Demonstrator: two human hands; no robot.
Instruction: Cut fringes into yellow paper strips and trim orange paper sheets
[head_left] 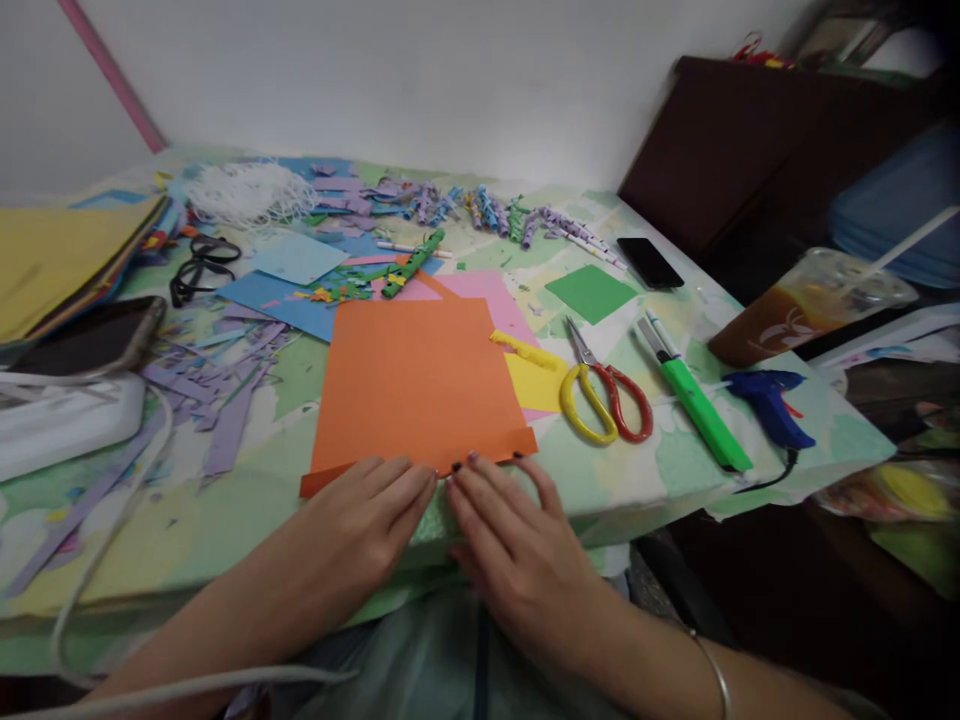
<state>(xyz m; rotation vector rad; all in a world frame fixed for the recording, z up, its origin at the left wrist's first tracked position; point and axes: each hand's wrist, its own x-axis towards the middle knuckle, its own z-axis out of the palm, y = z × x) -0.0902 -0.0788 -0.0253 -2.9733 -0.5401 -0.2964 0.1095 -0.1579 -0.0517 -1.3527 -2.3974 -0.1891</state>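
Note:
An orange sheet of paper [420,380] lies at the front of the table with a narrow strip folded up along its near edge. My left hand [367,515] is closed on the left half of that fold, its fingers pressed together. Beside it, my right hand [510,540] holds the right half of the fold with bent fingers; its thumb is mostly hidden below. The fingertips of both hands nearly meet at the middle. Under the sheet's far right side show pink paper [510,300] and yellow paper [536,385].
Scissors [600,385], a green cutter [697,400], a blue glue gun [772,405] and a drink cup [802,310] are on the right. Purple paper strips [232,410], glasses [206,265], a phone [94,335] and a white cable [112,540] lie on the left. Curled paper pieces [487,210] line the back.

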